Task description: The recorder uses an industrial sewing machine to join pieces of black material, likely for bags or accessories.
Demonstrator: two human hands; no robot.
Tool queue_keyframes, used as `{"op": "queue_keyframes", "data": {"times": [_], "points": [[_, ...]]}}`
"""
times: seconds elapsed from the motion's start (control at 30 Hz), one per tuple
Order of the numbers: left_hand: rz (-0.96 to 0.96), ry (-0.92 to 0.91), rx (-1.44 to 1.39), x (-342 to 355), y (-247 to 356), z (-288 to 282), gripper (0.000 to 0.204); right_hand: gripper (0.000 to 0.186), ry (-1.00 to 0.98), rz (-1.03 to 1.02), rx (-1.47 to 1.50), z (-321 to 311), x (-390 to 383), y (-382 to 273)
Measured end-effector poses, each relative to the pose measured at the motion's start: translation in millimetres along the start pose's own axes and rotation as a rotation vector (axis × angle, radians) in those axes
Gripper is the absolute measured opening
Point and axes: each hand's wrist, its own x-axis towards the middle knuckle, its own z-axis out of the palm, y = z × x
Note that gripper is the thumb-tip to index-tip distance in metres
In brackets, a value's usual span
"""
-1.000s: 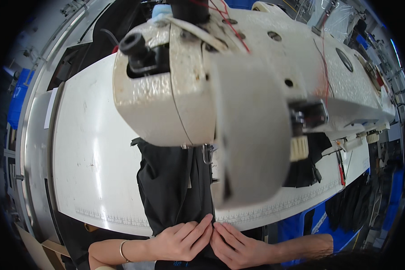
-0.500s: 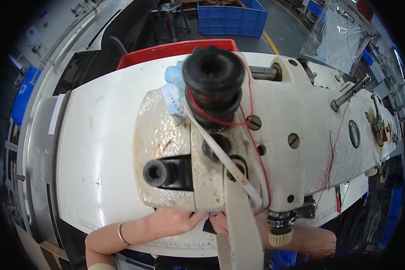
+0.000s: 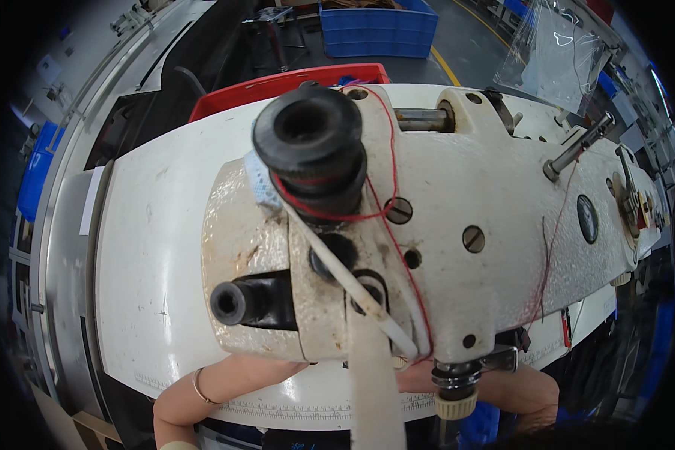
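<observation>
A second earlier both hands met on limp black cloth; now the bulky cream-white metal sewing-machine head (image 3: 442, 300) hid the cloth and most of the left hand (image 3: 277, 368) and right hand (image 3: 416, 379). Whether the fingers were apart, together or clamped could not be told (only the wrists and forearms showed plainly). A broad stretch of glossy white desk (image 3: 150, 262) lay left of the head; the forearms crossed its ruler-marked near edge, and a red plastic bin (image 3: 240, 94) showed behind its far edge.
</observation>
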Motion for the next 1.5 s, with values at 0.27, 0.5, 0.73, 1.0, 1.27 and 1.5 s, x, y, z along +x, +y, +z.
{"op": "queue_keyframes", "data": {"times": [0.27,0.5,0.73,1.0,1.27,1.5], "points": [[0.19,0.086,0.044,3.0,-5.0,4.1,0.028,0.017,0.028,0.334,0.357,2.9,-4.1,-1.8],[0.218,0.083,0.129,-3.8,-8.0,14.9,0.032,0.019,0.054,0.617,0.674,4.9,-6.2,-3.5],[0.021,-0.349,0.184,-12.0,8.3,-11.7,0.039,0.022,0.09,0.765,0.881,3.1,-7.0,-3.1],[0.147,-0.199,0.298,-5.0,6.8,-12.1,0.041,0.023,0.349,0.426,0.582,-40.8,33.4,16.7],[0.106,-0.122,0.371,17.6,-10.9,-13.5,0.038,0.034,0.192,0.316,0.461,-28.9,25.2,20.3],[-0.029,0.029,0.2,21.5,-19.6,-22.8,0.03,0.048,0.077,0.436,0.016,15.2,21.5,15.2]]}}
